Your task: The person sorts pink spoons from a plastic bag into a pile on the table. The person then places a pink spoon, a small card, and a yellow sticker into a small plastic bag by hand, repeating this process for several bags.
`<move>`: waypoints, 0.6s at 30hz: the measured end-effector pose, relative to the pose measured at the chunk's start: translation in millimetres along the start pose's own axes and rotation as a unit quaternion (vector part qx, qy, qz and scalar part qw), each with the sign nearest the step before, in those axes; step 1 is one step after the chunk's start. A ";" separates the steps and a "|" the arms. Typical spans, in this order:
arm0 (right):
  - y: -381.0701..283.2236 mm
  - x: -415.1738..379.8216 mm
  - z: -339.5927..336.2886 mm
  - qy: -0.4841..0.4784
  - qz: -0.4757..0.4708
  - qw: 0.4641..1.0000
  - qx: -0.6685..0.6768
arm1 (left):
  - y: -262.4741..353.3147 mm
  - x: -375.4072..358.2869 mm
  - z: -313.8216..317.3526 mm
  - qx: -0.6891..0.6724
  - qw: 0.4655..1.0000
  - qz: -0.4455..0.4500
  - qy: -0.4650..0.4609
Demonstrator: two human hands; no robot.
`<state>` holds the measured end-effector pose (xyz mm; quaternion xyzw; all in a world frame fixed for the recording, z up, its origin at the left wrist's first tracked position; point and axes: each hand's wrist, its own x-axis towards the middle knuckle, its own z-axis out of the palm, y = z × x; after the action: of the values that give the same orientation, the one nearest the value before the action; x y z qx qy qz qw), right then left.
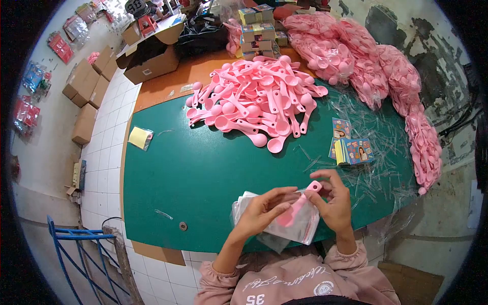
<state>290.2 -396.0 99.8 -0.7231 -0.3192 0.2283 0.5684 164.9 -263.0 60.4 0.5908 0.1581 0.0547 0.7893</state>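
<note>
A pink spoon (295,211) lies with its bowl end in or over a clear plastic bag, close to the table's front edge. My right hand (333,201) pinches the handle end of this spoon. On the spoon's left side my left hand (264,211) has its thumb and fingers closed at the edge of the clear plastic. Beneath both hands is a stack of clear bags (297,233). Further back a large heap of pink spoons (259,96) covers the middle of the green table (168,188).
Printed cards (358,151) lie at the right, near scattered clear plastic strips (376,122). A packed bag with a yellow card (140,138) is at the left. Filled bags of pink spoons (366,66) line the right edge. An open carton (152,56) and card stacks (257,32) stand behind.
</note>
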 end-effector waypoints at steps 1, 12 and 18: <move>2.5 0.1 0.7 0.021 0.015 0.999 0.040 | -0.6 -0.9 -2.0 0.061 0.998 -0.009 -0.012; 16.5 -3.0 -0.4 -0.232 -0.225 0.939 -0.120 | -0.6 -2.8 3.2 0.055 0.998 0.003 0.039; 57.0 52.9 -103.8 0.242 -0.068 0.887 -0.387 | 25.7 -22.2 -13.3 -0.025 0.987 0.161 0.002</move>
<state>410.2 -436.6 72.3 -0.8953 -0.2828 -0.1346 0.3167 142.4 -249.3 85.6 0.5885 0.0606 0.1861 0.7845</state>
